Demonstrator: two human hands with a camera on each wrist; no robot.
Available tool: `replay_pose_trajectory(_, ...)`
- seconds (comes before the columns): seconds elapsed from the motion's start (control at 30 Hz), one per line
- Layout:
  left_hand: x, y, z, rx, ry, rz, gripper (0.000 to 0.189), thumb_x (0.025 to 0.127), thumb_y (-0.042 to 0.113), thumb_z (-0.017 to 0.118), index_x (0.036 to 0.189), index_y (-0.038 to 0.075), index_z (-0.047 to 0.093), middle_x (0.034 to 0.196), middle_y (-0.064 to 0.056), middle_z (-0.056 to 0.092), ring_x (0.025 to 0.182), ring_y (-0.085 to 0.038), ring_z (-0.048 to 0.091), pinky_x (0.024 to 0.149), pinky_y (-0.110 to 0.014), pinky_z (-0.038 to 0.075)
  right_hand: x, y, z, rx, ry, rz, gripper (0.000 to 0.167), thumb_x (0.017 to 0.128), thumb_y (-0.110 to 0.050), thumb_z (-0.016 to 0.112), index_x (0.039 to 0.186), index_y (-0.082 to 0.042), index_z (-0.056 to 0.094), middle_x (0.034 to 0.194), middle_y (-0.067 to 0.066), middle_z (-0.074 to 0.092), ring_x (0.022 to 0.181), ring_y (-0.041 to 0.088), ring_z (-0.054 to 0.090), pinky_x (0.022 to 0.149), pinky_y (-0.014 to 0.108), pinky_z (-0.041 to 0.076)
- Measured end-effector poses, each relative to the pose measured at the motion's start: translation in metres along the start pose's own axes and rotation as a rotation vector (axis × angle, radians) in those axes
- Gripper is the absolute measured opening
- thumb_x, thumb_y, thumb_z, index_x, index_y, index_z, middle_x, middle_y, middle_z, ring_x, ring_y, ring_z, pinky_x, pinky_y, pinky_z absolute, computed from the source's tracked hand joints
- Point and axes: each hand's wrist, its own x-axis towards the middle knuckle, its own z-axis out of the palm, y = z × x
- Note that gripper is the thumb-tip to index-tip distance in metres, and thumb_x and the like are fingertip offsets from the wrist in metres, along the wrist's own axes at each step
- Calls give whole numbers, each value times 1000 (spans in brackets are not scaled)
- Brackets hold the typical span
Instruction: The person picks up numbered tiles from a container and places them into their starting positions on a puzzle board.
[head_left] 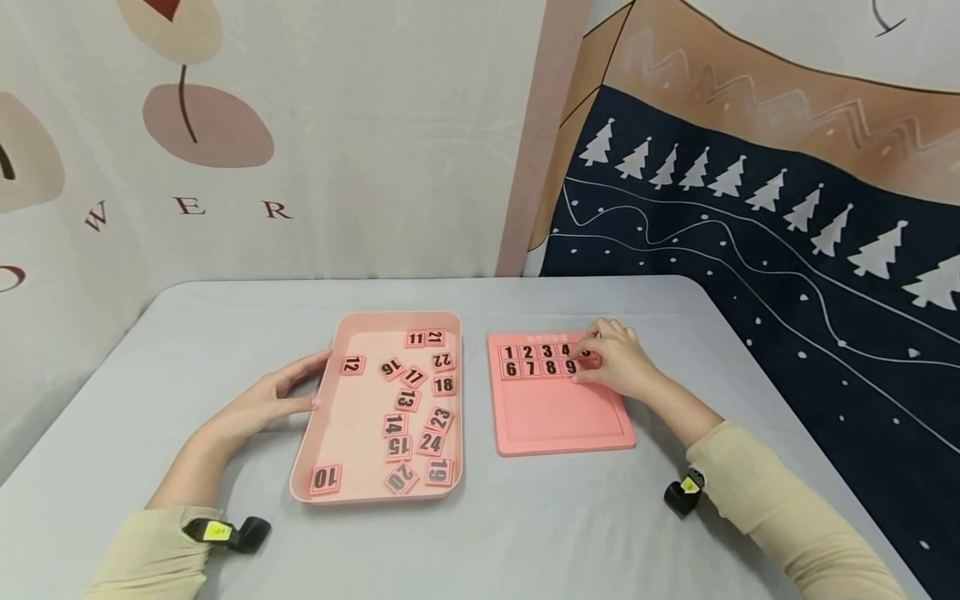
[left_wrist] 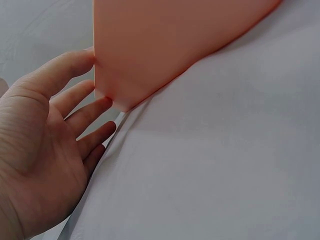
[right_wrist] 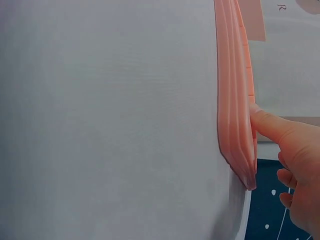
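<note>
A pink tray (head_left: pixel 352 450) in the head view holds loose pink number tiles, among them a 12 tile (head_left: pixel 352 365) and a 10 tile (head_left: pixel 326 479). My left hand (head_left: pixel 258 408) touches the tray's left side, fingers spread along its outer wall (left_wrist: pixel 165 45). To the right lies a pink number board (head_left: pixel 558 412) with tiles 1 to 8 in its top two rows. Over the board's upper right part, my right hand (head_left: pixel 618 358) pinches the 9 tile (head_left: pixel 572 367) at its right end between thumb and forefinger. That hand mostly covers the 5 tile.
A pale grey cloth (head_left: pixel 525 533) covers the table. Behind it hang a cream curtain (head_left: pixel 390 150) and a dark blue cloth with white trees (head_left: pixel 750 250). A black wrist camera (head_left: pixel 251 533) sits on the left sleeve, another camera (head_left: pixel 682 496) on the right.
</note>
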Motion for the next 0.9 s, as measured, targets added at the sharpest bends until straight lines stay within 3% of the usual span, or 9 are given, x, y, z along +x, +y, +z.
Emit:
replay_pose_trajectory(0.3,-1,1,0,5,-1,-11,68,92,13,64,150,7,30,153,-15,27,141,-25,20,97,-7,25,1,-13,-6,2,34,-22,40,70,-32,86,103,-16,74,103,3,49,99,24,41,84,43,28)
replay_pose_trajectory(0.47,-1,2,0,5,-1,-5,67,92,12,64,150,7,30,153,-15,28,141,-27,20,98,-7,25,5,-40,-10,68,85,-82,40,71,-31,86,105,-15,74,101,0,48,94,21,39,83,42,27)
replay_pose_trajectory(0.9,0,1,-1,16,0,-9,68,92,13,64,151,8,29,154,-14,27,140,-35,16,97,-6,25,14,-112,1,210,108,-269,39,69,-28,87,104,-18,74,96,-5,43,93,17,37,81,38,29)
